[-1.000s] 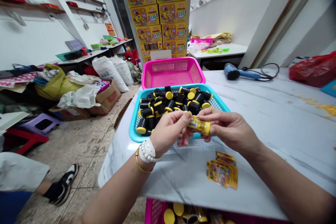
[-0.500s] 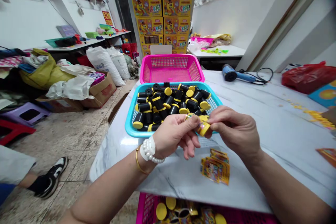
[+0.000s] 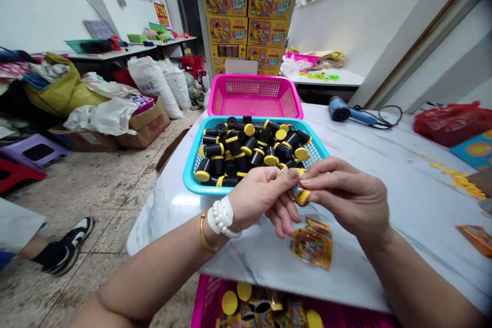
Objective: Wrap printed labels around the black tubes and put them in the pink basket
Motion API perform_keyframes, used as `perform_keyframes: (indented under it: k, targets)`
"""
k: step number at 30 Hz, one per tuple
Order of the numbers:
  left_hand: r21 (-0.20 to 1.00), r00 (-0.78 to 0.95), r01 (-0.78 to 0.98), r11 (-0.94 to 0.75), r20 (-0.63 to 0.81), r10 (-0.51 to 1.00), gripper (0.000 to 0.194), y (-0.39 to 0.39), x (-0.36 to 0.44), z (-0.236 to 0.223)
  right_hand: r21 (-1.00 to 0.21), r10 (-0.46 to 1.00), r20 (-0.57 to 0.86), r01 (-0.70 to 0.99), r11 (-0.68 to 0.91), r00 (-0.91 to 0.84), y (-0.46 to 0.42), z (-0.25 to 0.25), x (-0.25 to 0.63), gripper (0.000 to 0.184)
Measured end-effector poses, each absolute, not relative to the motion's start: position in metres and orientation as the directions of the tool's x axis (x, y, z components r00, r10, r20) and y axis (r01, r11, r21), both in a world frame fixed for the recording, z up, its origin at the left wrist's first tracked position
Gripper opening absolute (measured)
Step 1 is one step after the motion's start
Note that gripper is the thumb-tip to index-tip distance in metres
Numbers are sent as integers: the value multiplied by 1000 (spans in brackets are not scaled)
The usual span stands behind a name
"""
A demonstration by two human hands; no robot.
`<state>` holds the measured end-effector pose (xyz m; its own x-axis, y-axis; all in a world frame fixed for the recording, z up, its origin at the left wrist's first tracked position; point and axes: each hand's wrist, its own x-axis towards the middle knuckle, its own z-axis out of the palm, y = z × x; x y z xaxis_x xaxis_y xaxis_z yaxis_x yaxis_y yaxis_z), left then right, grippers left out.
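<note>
My left hand (image 3: 265, 196) pinches a small canister (image 3: 300, 195) with a colourful printed yellow label between thumb and fingers; the other fingers hang loosely curled. On its right end, the thumb and fingertips of my right hand (image 3: 348, 197) are closed. Fingers cover much of it. Just behind both hands is a turquoise basket (image 3: 188, 177) heaped with black canisters (image 3: 255, 158) that have yellow caps. A fanned stack of printed yellow labels (image 3: 313, 245) lies on the marble-patterned table below my right hand.
An upper pink basket (image 3: 253, 108) stands behind the turquoise one. Below the table's front edge, a lower magenta basket (image 3: 199, 300) holds labelled canisters. At right lie a blue heat gun (image 3: 355, 114), a red bag (image 3: 448, 124) and scattered yellow bits (image 3: 461, 177). A person's shoe (image 3: 69, 246) shows at left.
The camera view has shifted slightly. My right fingers have closed further over the label on the canister, and its end is tilted differently. My left hand keeps its pinch.
</note>
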<state>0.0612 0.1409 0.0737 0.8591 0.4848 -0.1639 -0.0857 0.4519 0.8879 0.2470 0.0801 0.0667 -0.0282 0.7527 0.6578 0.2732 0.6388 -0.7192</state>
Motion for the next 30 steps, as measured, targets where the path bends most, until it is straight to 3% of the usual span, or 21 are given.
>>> perform_keyframes:
  k: [6,10,14,18,22,24,27,30]
  targets:
    - [880,859,-80,468,-177,481,52,142,61,74,-771,779,627,148,619,6,82,65,250,17]
    - [908,861,-35,419,-185,473,57,140,61,77,-693,758,643,340,635,-105,81,75,257,26]
    - [960,852,67,271,-196,486,66,137,58,82,-606,710,701,473,639,-61,53,79,258,29]
    - [1000,676,14,-1,-9,737,58,136,57,84,-628,805,521,511,587,-284,-8,57,241,38]
    - [993,647,-23,-112,100,756,50,133,61,80,-508,812,366,633,584,-455,-58,30,223,39]
    - [990,653,-26,-140,123,747,46,131,63,78,-472,833,365,689,550,-415,-62,22,225,37]
    - [983,661,-13,-182,145,736,40,130,65,76,-419,874,439,813,404,-209,-43,14,240,36]
    - [977,657,13,-211,151,738,35,131,65,76,-352,878,455,876,329,-147,-14,2,252,18]
